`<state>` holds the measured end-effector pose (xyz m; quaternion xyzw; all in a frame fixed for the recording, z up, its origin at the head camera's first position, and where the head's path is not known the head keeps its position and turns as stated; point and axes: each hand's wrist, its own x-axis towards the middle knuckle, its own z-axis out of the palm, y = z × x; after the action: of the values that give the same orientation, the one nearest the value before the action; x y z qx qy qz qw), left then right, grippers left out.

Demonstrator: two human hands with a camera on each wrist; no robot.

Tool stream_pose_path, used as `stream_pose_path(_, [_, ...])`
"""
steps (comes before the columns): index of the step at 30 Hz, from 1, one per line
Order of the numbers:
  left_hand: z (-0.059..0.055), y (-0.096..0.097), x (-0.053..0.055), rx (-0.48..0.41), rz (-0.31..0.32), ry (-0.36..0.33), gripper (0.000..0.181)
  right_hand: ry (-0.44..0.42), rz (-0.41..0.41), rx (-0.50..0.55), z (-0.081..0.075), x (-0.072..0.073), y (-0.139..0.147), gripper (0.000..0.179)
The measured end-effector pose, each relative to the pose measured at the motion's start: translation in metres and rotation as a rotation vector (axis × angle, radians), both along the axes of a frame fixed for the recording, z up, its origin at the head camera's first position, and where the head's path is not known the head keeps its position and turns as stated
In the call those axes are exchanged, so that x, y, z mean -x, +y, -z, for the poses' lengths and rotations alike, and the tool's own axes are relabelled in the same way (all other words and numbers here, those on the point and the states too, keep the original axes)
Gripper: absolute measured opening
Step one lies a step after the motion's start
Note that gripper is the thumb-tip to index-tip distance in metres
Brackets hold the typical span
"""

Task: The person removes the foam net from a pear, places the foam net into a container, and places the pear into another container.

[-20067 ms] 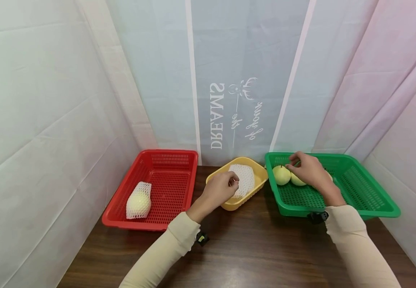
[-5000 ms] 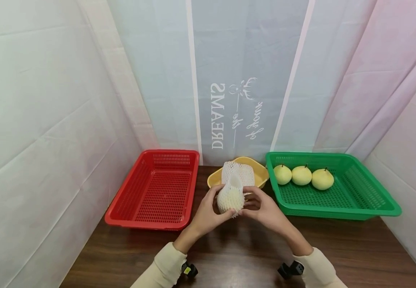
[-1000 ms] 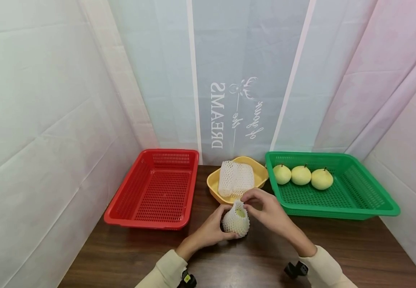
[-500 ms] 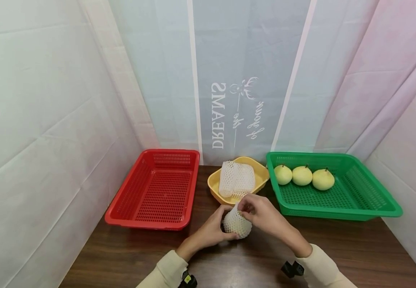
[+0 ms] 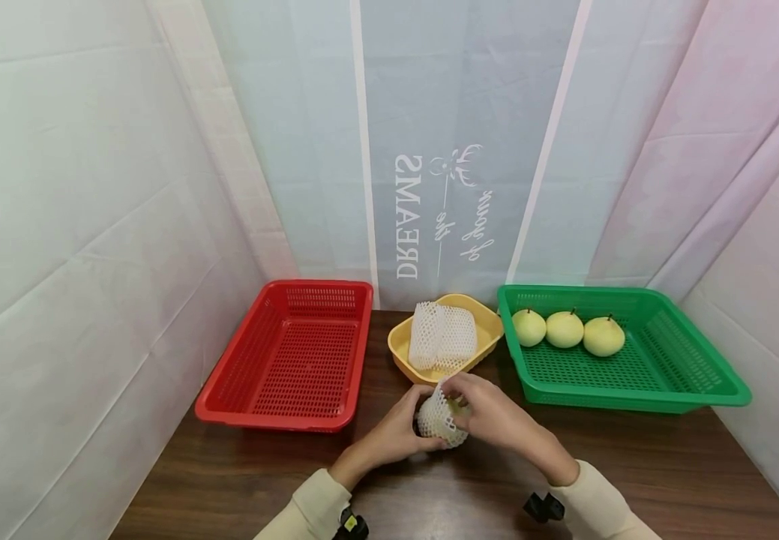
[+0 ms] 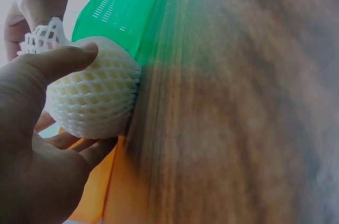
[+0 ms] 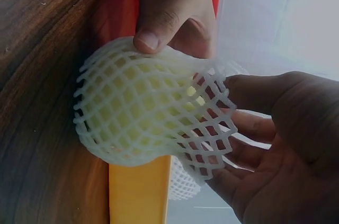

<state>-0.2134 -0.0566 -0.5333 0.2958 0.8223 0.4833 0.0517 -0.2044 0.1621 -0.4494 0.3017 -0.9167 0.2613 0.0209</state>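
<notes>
A pale yellow pear [image 7: 132,102] sits low over the tabletop inside a white foam net sleeve [image 6: 100,97]. My left hand [image 5: 396,429] grips it from the left, thumb on the near side and fingers underneath in the left wrist view. At the sleeve's loose, open end, my right hand [image 5: 490,409] holds the mesh between thumb and fingers; some of those fingers show through the holes in the right wrist view. Part of the pear's top is hidden by the right hand in the head view.
Behind the hands stands a yellow basket [image 5: 399,352] with flattened foam nets [image 5: 443,335]. A red basket [image 5: 207,409] is at left. The green basket [image 5: 713,390] at right holds three bare pears [image 5: 564,330]. Curtains hang behind the wooden table [image 5: 389,495].
Over the last second, my right fingers have moved lower onto the sleeve's mouth while the left hand stays put. Earlier, a netted pear lay in the red basket; it no longer shows there.
</notes>
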Motion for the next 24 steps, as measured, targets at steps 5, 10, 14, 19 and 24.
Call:
stream_pose_path(5, [0.0005,-0.0005,0.0004,0.014,-0.005,-0.001,0.08,-0.025,0.019,-0.064,0.0019,-0.0027,-0.0015,0.045])
stream_pose_path(10, [0.0002,-0.0013,0.0007,0.027,-0.003,0.005,0.081,-0.037,0.023,-0.1,0.003,-0.004,-0.0023,0.052])
stream_pose_path(14, [0.0001,-0.0024,0.0011,0.044,0.001,0.002,0.083,-0.044,0.014,-0.105,0.0044,-0.0048,-0.0027,0.059])
stream_pose_path(19, [0.0015,-0.0043,0.0012,0.076,0.005,-0.009,0.086,-0.058,-0.003,-0.107,0.0065,-0.0054,-0.0028,0.065])
stream_pose_path(24, [0.0021,-0.0061,0.0015,0.101,0.025,-0.016,0.089,-0.07,0.005,-0.112,0.0089,-0.0043,-0.0032,0.068])
